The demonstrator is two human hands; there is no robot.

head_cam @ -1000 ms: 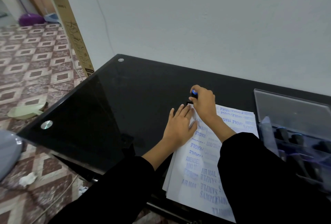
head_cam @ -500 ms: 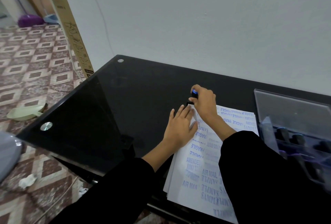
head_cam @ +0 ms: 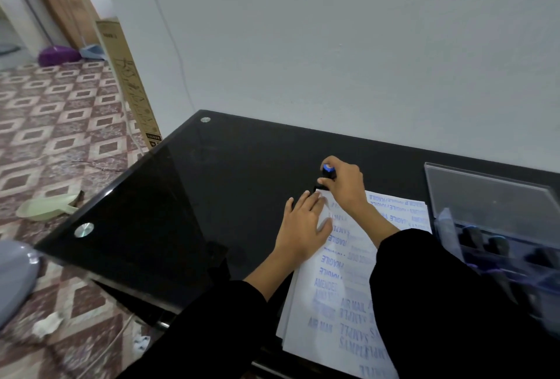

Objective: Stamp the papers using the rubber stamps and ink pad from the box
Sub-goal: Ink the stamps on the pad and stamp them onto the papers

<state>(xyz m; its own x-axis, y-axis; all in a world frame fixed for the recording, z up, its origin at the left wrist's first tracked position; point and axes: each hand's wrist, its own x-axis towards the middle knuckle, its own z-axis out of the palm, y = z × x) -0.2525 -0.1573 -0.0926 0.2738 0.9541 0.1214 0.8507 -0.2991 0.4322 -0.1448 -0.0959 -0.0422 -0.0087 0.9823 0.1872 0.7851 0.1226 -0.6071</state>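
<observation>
Stamp (head_cam: 328, 175) gripped by right hand (head_cam: 345, 187): press squarely down while flat, open left hand (head_cam: 304, 227) steadies papers (head_cam: 351, 272).

White papers (head_cam: 348, 272), thick with blue words like FRAGILE and SAMPLE, lie stacked flat at the near right. A black rubber stamp (head_cam: 328, 173) with a blue cap stands upright at their far left corner, gripped by the right hand (head_cam: 345, 189). Just right sits the clear box (head_cam: 485, 197), dark-handled stamps (head_cam: 472, 236) inside.

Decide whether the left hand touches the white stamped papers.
Touching: the head view shows the left hand lying flat on the white stamped papers.
</observation>
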